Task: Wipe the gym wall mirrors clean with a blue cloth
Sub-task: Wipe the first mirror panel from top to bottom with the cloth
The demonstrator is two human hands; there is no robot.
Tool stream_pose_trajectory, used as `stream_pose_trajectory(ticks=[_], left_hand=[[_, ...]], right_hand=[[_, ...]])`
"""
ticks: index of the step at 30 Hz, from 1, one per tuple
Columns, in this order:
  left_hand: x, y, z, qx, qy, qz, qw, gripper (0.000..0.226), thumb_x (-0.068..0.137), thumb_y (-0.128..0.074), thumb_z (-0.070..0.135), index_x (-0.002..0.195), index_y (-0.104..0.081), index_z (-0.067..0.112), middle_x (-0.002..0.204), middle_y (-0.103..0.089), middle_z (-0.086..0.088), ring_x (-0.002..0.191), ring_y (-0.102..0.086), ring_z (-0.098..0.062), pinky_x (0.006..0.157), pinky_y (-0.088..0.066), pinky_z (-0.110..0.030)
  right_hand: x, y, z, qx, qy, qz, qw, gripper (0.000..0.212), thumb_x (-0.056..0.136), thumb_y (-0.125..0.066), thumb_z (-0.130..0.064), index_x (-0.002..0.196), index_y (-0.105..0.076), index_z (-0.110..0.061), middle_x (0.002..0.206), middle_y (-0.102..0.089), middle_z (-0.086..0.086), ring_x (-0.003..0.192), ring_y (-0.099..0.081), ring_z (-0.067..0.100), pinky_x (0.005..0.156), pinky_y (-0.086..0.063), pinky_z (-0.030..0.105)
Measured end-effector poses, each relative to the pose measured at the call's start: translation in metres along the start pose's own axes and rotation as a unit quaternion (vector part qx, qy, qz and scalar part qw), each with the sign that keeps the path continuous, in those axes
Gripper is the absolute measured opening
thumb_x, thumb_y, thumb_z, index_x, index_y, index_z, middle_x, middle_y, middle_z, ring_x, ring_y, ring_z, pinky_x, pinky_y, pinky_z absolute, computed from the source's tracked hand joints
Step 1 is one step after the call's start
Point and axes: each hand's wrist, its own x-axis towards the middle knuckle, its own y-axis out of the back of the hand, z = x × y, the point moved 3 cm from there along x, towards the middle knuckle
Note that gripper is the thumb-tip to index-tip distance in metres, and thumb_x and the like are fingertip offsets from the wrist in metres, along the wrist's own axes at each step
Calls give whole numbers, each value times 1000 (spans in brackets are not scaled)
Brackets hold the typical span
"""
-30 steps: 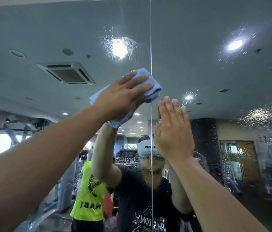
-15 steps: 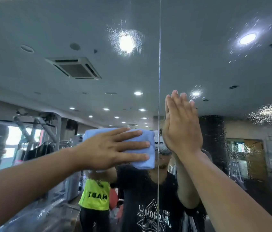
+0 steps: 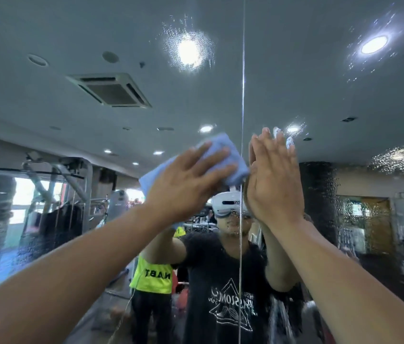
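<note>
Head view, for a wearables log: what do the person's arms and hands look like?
The left forearm and right forearm are bare, no sleeves. The left hand and right hand show no gloves, rings or watch. The wall mirror reflects a black short-sleeved T-shirt.

The grey ceiling (image 3: 295, 90) carries recessed round downlights (image 3: 374, 44) and one square cassette air-conditioning vent (image 3: 109, 90), while below it a steel cable machine (image 3: 71, 184) stands at left beside bright windows (image 3: 23, 192), with a dark column (image 3: 317, 192) and a wooden door (image 3: 376, 227) at right.
</note>
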Motion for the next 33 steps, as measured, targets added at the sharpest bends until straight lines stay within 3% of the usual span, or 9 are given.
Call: stream_pose_trajectory(ticks=[5,9,12,16,21,24,28,30,33], left_hand=[[-96,18,64,-52,-184,-91,977,49,99,-55,19,147,-51,31,159,-39,0,150,-31,-29,116,-36,-51],[-96,20,49,-48,-270,-132,953,61,94,-65,17,150,-46,33,161,-35,3,151,-28,-27,119,-31,-51],[-56,12,21,-36,-231,-107,966,58,93,-62,20,148,-49,30,159,-40,-2,148,-33,-32,116,-35,-53],[15,3,-21,3,-105,-47,993,43,103,-55,24,146,-52,22,157,-42,-8,145,-37,-37,114,-37,-53],[29,-1,-4,-8,-20,19,1000,37,103,-52,24,140,-57,20,149,-52,-9,139,-45,-39,108,-43,-55],[-5,4,19,-20,-56,-16,998,42,97,-62,21,139,-60,22,154,-47,-5,145,-38,-35,110,-40,-53],[-81,11,63,-58,-135,-81,986,46,102,-43,17,145,-55,28,159,-39,-1,149,-30,-31,116,-34,-53],[-116,17,76,-65,-196,-118,971,54,97,-55,16,148,-49,31,161,-36,2,150,-29,-28,117,-34,-53],[-131,21,70,-68,-262,-143,952,53,101,-53,16,151,-44,33,162,-33,4,151,-27,-27,119,-31,-52]], right_hand=[[-59,8,-11,2,7,2,1000,57,103,-30,-20,159,-33,-9,169,-23,10,158,-11,29,128,1,42],[-96,8,-6,-20,20,-1,1000,58,103,-32,-22,160,-31,-9,169,-23,12,157,-10,29,127,-3,46],[-106,0,2,-51,27,-11,998,64,101,-39,-22,162,-21,-13,171,-17,10,158,-8,31,126,-8,54],[-109,-4,2,-69,16,-2,997,62,103,-31,-24,163,-20,-14,171,-18,9,158,-13,32,125,-16,57],[-111,-3,4,-76,17,-13,997,60,104,-28,-25,163,-20,-14,171,-17,7,158,-13,30,125,-15,55],[-110,-2,4,-66,8,-16,998,58,107,-25,-27,162,-25,-9,171,-19,7,158,-13,28,124,-17,55],[-111,0,3,-42,7,-14,999,62,112,-6,-38,160,-30,-6,169,-24,9,156,-19,30,123,-16,54],[-111,-2,4,-52,9,-17,998,57,110,-14,-32,162,-24,-9,170,-20,7,157,-15,29,125,-14,53],[-111,-4,5,-54,3,-17,998,58,107,-24,-28,162,-23,-9,170,-19,7,158,-14,28,125,-14,53]])
